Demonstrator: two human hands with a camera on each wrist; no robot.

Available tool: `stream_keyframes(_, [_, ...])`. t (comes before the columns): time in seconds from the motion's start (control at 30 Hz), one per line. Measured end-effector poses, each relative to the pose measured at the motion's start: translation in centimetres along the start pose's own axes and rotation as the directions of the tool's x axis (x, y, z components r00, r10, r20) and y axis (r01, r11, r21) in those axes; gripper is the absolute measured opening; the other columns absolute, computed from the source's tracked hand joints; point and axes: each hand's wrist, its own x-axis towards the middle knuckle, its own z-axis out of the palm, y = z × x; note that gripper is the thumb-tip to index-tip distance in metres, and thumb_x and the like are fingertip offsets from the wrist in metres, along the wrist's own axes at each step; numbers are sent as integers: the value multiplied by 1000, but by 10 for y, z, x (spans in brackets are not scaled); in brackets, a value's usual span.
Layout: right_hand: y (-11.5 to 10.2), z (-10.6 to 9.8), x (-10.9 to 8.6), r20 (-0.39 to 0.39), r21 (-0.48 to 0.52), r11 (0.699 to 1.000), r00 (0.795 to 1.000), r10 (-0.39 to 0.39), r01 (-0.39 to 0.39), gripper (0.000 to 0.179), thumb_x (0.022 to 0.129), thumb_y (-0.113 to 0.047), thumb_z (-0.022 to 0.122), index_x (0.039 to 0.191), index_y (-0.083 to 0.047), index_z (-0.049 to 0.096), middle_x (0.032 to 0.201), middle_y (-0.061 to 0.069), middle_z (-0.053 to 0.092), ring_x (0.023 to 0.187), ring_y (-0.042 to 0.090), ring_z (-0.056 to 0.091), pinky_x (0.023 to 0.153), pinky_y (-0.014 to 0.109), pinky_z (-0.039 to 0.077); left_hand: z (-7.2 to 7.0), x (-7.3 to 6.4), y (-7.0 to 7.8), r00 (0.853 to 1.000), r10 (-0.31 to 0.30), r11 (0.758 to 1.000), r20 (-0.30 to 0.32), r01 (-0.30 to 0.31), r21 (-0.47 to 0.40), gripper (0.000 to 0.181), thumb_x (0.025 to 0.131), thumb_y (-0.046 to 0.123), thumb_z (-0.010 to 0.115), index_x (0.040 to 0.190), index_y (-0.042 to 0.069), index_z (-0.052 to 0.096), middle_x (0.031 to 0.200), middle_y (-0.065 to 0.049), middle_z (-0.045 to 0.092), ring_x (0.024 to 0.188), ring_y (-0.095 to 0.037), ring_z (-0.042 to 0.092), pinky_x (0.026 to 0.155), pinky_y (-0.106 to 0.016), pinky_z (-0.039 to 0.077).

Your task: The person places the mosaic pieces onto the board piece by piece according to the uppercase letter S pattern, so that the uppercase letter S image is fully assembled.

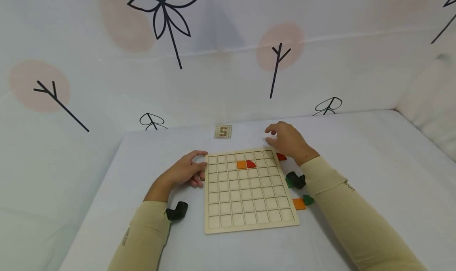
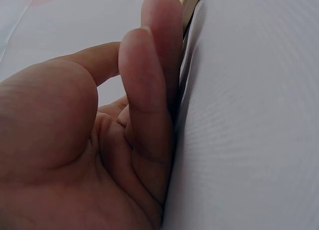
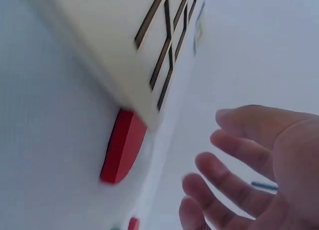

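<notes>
A pale wooden grid board [image 1: 251, 184] lies on the white cloth. Set in its upper cells are an orange square piece [image 1: 241, 165] and, beside it, a red quarter-round piece [image 1: 251, 164]. At the board's upper left edge is my left hand [image 1: 185, 170], its fingertips right at the rim; the left wrist view shows its relaxed fingers [image 2: 144, 85] low along the cloth. Past the upper right corner my right hand [image 1: 286, 139] is raised, with fingers loosely bent and nothing between them. Below that hand, another red piece [image 3: 121, 150] lies by the board's corner.
A small pattern card [image 1: 223, 131] showing an S-like figure lies behind the board. Right of the board are an orange piece [image 1: 299, 203] and green pieces [image 1: 308, 200], partly under the right forearm. Black wrist cameras [image 1: 177, 210] jut from both wrists. A printed cloth wall stands behind.
</notes>
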Motion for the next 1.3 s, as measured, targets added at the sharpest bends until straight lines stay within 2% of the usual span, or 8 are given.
stream_keyframes(0.2, [18,-9,2,-27,9,992,991,129,-129,39,96,-16,63,131,0,61,125,26,61,107,40,60,89,51,52,0,0,0,1000,-8,1000,-2,8,1,49,105,27,53,150,25,36,79,-7,66,60,-16,66,57,-28,54])
stream_keyframes(0.3, [26,-12,2,-29,12,984,983,181,-180,40,97,-17,62,133,1,60,124,27,60,106,40,59,91,52,51,0,0,1,1000,-2,1000,-3,2,3,49,105,28,53,151,24,36,79,-7,66,60,-16,66,57,-28,54])
stream_keyframes(0.43, [36,-14,2,-15,-34,974,975,222,-222,44,97,-18,59,136,1,57,123,28,58,103,38,57,88,50,52,0,0,0,1000,-4,1000,-3,4,3,50,104,28,53,151,24,36,79,-7,66,60,-16,66,57,-28,54])
stream_keyframes(0.57, [43,-16,2,11,-91,962,966,259,-257,49,96,-20,60,140,1,52,134,31,51,110,41,55,90,54,53,0,0,-1,1000,-6,1000,-4,6,5,49,104,28,54,151,25,36,79,-7,66,60,-16,66,57,-28,54])
stream_keyframes(0.67, [48,-18,2,51,-106,957,959,278,-271,55,96,-21,61,144,2,47,137,33,48,112,43,53,94,56,51,-1,0,0,1000,-1,1000,-5,1,6,50,104,28,53,151,25,36,79,-8,66,60,-16,66,57,-28,54])
stream_keyframes(0.83, [56,-19,2,105,-94,953,949,297,-288,60,96,-21,60,147,5,41,131,32,51,108,40,52,95,55,49,-1,2,0,1000,-2,1000,-5,2,10,49,105,28,53,150,24,36,79,-8,66,60,-16,67,57,-28,54])
stream_keyframes(1.13, [60,-18,4,125,-69,956,949,291,-284,60,95,-19,59,147,7,41,123,29,55,98,35,53,85,48,49,0,0,1,1000,-18,1000,-11,18,-1,49,104,27,54,150,26,37,80,-8,66,60,-17,67,57,-28,54])
stream_keyframes(1.3, [62,-17,4,126,-75,960,952,278,-271,55,95,-19,60,143,7,46,122,30,56,96,34,54,82,45,50,0,0,0,1000,-11,1000,-8,11,4,49,105,27,53,151,24,36,79,-7,66,60,-16,66,57,-28,54])
